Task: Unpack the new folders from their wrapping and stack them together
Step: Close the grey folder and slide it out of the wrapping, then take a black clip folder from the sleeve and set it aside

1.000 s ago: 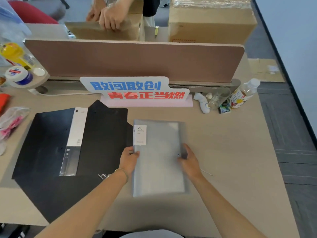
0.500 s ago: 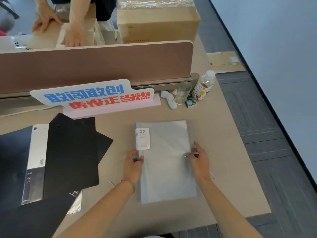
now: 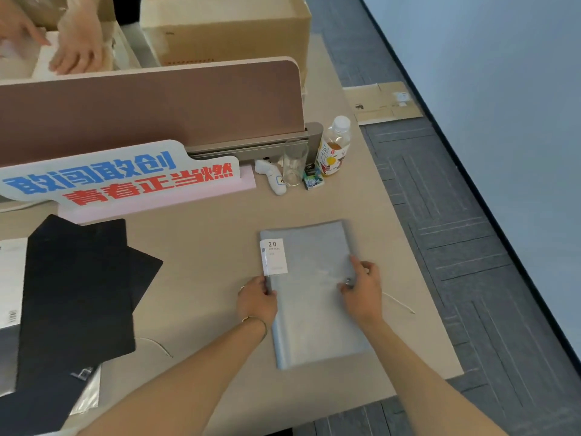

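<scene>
A grey translucent folder (image 3: 311, 297) in clear wrapping lies flat on the desk (image 3: 204, 247), with a white "20" label at its upper left corner. My left hand (image 3: 256, 300) pinches its left edge just below the label. My right hand (image 3: 361, 286) grips the right edge at mid height, fingers curled over the wrapping. Several black folders (image 3: 78, 287) lie overlapped at the left, one with a white label strip at the frame's edge.
A blue and red lettered sign (image 3: 119, 177) stands against the desk divider (image 3: 151, 105). A drink bottle (image 3: 334, 146), a glass (image 3: 294, 162) and a white thermometer (image 3: 273, 177) sit at the back right. Another person's hands (image 3: 75, 48) work beyond the divider. The desk's right edge lies close to the folder.
The view has swung right, so the black folders sit further left. Both hands have stayed on the grey folder's edges; my right fingers have curled further over its right edge.
</scene>
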